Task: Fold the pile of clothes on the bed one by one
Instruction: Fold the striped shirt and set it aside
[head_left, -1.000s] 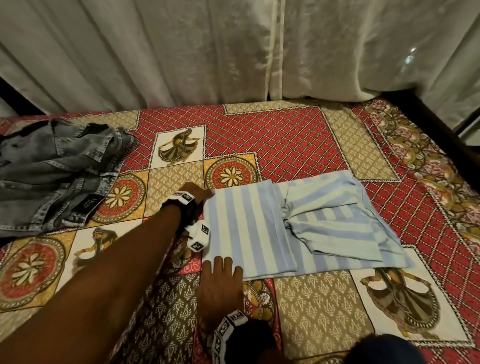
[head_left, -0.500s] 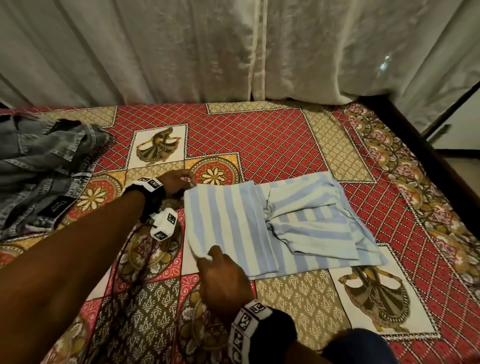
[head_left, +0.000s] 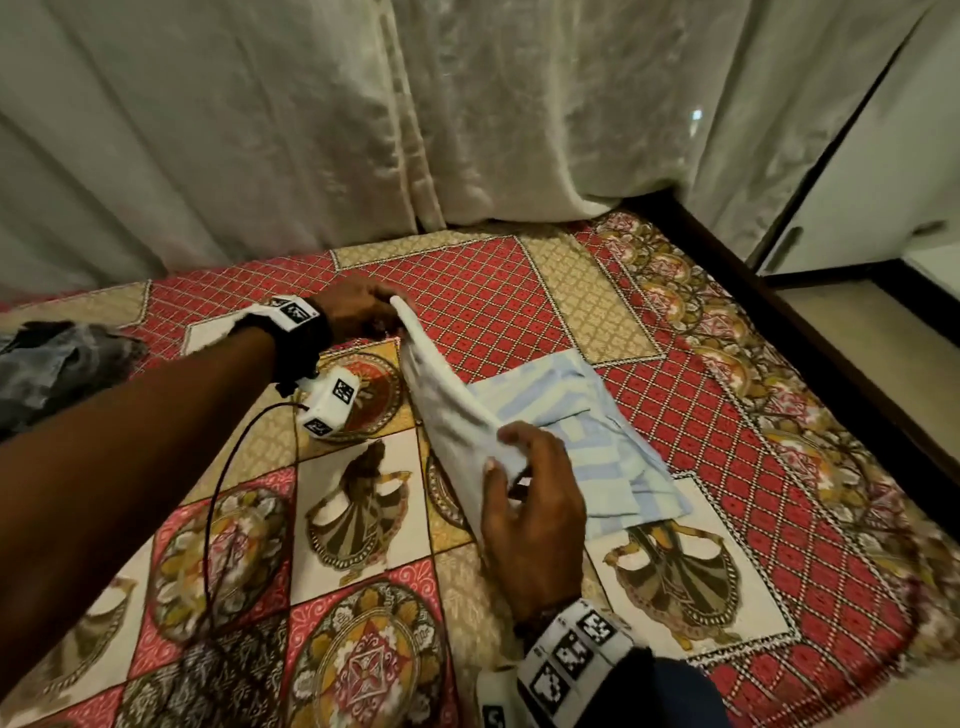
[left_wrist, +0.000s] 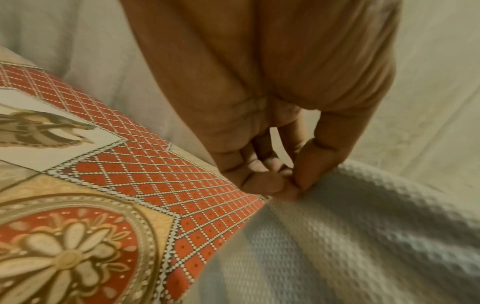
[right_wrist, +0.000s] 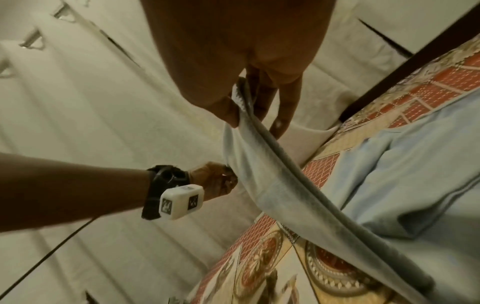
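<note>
Holding the raised left edge of the striped shirt (head_left: 561, 415) pinched at its far corner by the left hand (head_left: 358, 312) and at its near corner by the right hand (head_left: 530, 514), the person has the rest lying flat on the bed (head_left: 519, 301) to the right, so the fold probably goes rightward.

We see the grey denim garment (head_left: 57, 364) cut off by the left edge, and the striped shirt (head_left: 587, 431) partly hidden behind our right hand (head_left: 535, 525).

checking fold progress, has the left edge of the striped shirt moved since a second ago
Yes. Both hands, left hand and right hand, have lifted the striped shirt edge off the bedspread, toward its sleeve side.
</note>
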